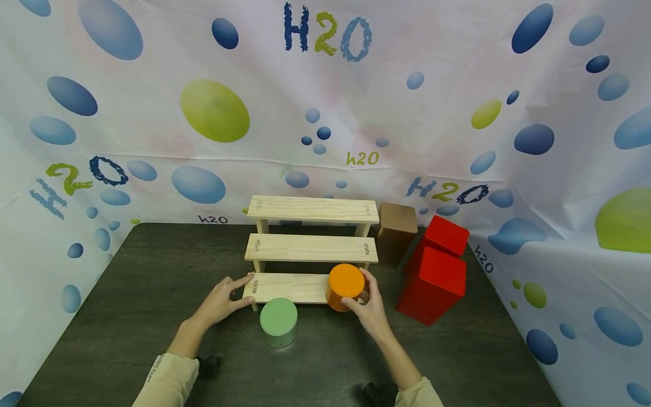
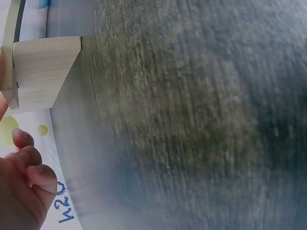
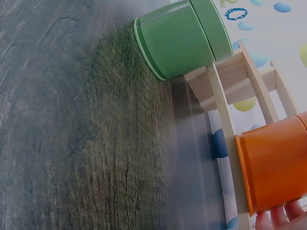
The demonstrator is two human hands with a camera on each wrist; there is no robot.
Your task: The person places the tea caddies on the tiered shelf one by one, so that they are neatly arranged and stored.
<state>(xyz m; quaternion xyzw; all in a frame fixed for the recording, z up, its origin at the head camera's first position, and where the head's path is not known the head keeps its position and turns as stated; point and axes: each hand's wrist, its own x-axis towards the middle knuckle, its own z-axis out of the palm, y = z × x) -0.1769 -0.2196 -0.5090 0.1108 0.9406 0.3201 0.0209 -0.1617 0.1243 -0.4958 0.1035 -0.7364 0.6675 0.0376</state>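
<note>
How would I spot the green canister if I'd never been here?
Find the three-step wooden stand on the dark table. In front of its lowest step, a round green canister stands on the table. Unlike the orange canister that the right hand holds, it is green and untouched.

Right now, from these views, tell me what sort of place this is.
Probably a staged tabletop recording setup: a printed H2O backdrop stands behind and beside a dark table bearing a three-tier wooden stand.
</note>
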